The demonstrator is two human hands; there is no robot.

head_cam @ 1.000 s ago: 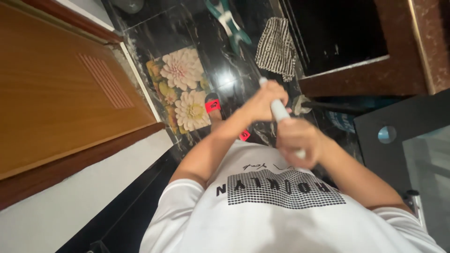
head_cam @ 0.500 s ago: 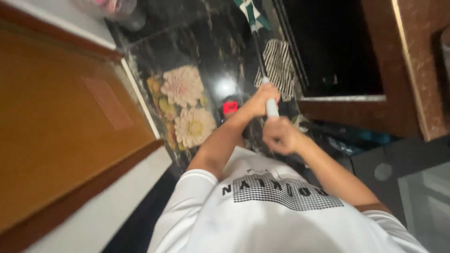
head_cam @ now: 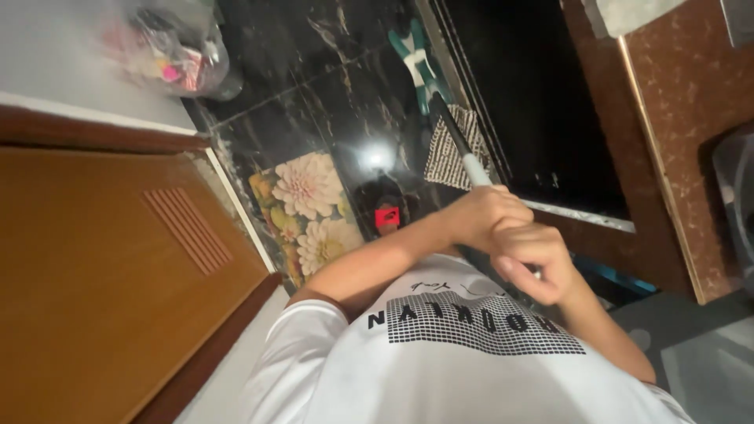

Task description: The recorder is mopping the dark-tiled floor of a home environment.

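Both hands have slid together on the mop handle (head_cam: 474,168) since the earlier pictures, where they gripped it apart, and the view has swung so that the wooden door (head_cam: 102,275) now fills the lower left. Nearest the camera is the person's white shirt (head_cam: 463,353) with its dark block print. Just above it, the right hand (head_cam: 534,263) is wrapped around the lower end of the handle, fingers curled shut on it, and the left hand (head_cam: 481,216) clamps the handle right beside it, the 2 hands touching. From their grip the pale handle runs up and away, turns dark, and meets the green and white mop head (head_cam: 416,63) on the black marble floor (head_cam: 314,102). A striped cloth (head_cam: 449,149) lies on the floor under the shaft. Left of the forearm, a foot in a black sandal with a red strap (head_cam: 386,217) stands beside a mat printed with 2 large flowers (head_cam: 310,208). Farther off, at the top left, a clear plastic bag of rubbish (head_cam: 169,47) sits against the wall. To the right, a brown stone counter edge (head_cam: 675,149) frames a dark opening.
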